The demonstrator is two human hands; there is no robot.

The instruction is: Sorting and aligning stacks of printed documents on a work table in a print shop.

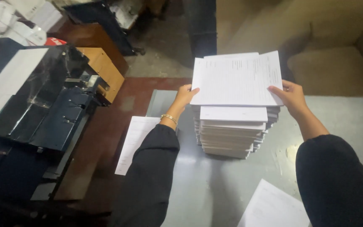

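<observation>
A thin bundle of printed white sheets [236,80] is held above a tall stack of paper [232,134] on a grey table [206,185]. My left hand [184,96] grips the bundle's left edge, thumb on top. My right hand [291,96] grips its right edge. Both arms wear black sleeves, and a gold bracelet circles my left wrist. The stack's layers are offset crosswise under the bundle.
A loose sheet [133,143] lies left of the stack, overhanging the table edge. Another sheet [274,208] lies at the front right. A dark blue machine [51,113] stands at the left beside a wooden block [103,69]. A beige sofa [337,63] sits behind.
</observation>
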